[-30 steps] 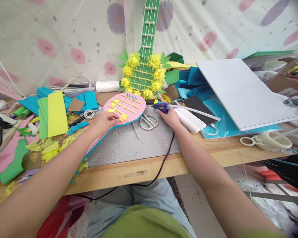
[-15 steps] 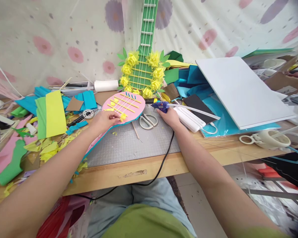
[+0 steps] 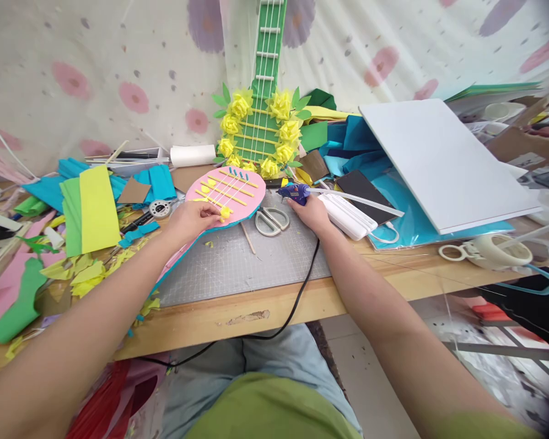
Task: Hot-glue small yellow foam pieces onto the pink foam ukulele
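Observation:
A pink paper instrument (image 3: 241,191) with a blue edge lies on the grey cutting mat (image 3: 283,262), with yellow strips and white strings across it. My left hand (image 3: 193,221) rests over its left side, fingers pinched on a small yellow paper flower (image 3: 226,213) that is against the pink face. To the right, my right hand (image 3: 312,212) is closed around a blue glue gun (image 3: 294,192), its nozzle pointing left and a long white glue stick (image 3: 361,202) out of its back. Between the hands lie scissors (image 3: 271,221) and a thin wooden stick (image 3: 247,236).
Behind stands a green paper instrument (image 3: 264,88) ringed with yellow flowers (image 3: 281,105). Scraps of coloured paper (image 3: 99,207) cover the left. A white power strip (image 3: 348,216), a white board (image 3: 443,164) and a tape roll (image 3: 503,253) lie right. A black cord (image 3: 297,305) crosses the table edge.
The whole view has shifted slightly. Both hands keep their places: the left stays at the yellow flower, the right stays on the glue gun.

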Tool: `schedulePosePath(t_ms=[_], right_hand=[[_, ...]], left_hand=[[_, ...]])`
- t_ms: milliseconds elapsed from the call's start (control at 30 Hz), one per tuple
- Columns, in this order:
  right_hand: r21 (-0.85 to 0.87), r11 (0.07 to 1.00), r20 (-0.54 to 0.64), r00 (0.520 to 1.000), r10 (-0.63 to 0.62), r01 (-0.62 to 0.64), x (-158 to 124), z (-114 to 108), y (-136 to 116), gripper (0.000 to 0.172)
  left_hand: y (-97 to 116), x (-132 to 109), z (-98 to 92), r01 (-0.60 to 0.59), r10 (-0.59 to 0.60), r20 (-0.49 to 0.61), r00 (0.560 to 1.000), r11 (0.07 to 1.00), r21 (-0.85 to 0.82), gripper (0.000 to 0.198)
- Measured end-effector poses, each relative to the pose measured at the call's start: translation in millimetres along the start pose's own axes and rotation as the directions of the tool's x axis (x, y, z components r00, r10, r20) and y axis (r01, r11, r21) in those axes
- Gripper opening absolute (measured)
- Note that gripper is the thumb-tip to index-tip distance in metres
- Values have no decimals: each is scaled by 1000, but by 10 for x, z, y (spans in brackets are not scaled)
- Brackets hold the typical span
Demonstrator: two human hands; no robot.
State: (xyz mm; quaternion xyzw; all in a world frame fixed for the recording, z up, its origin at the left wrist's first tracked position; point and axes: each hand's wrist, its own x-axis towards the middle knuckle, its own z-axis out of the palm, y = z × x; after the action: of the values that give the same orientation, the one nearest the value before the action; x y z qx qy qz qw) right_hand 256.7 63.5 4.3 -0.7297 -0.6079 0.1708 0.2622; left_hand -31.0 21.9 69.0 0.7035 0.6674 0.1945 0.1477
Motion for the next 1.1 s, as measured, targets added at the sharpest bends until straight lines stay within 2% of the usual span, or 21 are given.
schedulePosePath(t_ms=[233, 367, 533, 1100], right_hand=[[2, 1000, 5, 1000, 2, -2, -17, -20, -21, 50], [-2, 1000, 4, 1000, 6, -6, -20, -22, -17, 49], [-10, 1000, 5, 1000, 11, -11, -7, -13, -10, 51], [-8, 1000, -5, 1000, 18, -18, -11, -3, -6, 51]], left_hand=[[74, -57, 12, 38, -39, -12, 999, 993, -108, 13], [40, -42, 38, 55, -54, 14, 998, 980, -193, 28], [60, -18, 46, 64, -62, 19, 998, 984, -167, 46], [168, 47, 39, 167, -163, 54, 985, 983, -77, 46]])
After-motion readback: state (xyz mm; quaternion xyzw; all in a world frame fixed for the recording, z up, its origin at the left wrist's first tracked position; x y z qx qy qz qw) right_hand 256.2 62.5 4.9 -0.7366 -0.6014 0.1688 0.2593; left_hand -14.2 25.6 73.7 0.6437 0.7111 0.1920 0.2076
